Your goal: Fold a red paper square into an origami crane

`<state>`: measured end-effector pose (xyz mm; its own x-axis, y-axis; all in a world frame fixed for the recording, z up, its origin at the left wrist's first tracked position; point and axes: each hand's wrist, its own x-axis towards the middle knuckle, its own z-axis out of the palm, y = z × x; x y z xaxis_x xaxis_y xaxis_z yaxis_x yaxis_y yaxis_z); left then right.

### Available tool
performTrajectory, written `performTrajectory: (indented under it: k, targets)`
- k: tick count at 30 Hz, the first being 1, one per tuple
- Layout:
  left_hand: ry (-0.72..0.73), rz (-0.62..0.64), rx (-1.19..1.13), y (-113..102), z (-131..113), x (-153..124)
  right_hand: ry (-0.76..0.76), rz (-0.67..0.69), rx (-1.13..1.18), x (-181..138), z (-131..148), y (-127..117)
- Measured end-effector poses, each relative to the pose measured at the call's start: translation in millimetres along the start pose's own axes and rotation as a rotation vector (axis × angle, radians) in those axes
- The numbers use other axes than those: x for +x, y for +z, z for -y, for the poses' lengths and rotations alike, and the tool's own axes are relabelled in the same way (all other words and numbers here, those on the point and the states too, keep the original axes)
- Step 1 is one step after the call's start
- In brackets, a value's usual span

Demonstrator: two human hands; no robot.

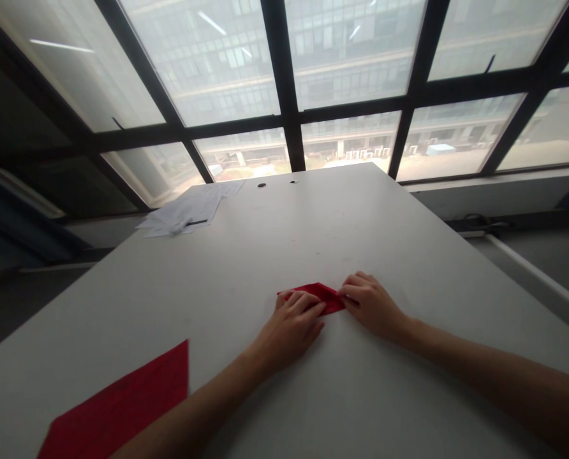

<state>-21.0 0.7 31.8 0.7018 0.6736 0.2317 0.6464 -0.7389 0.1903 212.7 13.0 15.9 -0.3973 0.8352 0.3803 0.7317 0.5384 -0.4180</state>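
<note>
Nearest, at the table's front-left edge, a flat red paper sheet point(122, 401) is laid, well apart from both hands. Further in, the folded red paper point(320, 294) is set on the white table point(361, 217), long axis left to right. Its left part is pressed under the flattened, close-set fingers of the left hand point(291, 325). Its right tip is met by the bunched fingertips of the right hand point(370, 306), but a pinch cannot be confirmed. A stack of white papers point(189, 210) is seen at the far-left corner.
</note>
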Motion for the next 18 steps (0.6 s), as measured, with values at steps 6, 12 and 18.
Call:
performTrajectory:
  k: [6,12,18]
  targets:
    - [0.014,0.000,-0.016,1.6,1.4,-1.3,-0.205,0.139,-0.250,-3.8,8.9,-9.1]
    - [0.044,0.005,0.062,1.9,2.5,-1.8,-0.251,0.185,-0.325,-4.6,12.1,-11.2]
    - [0.048,0.113,0.025,1.2,4.0,-2.4,-0.131,0.118,-0.133,-5.4,7.8,-10.5]
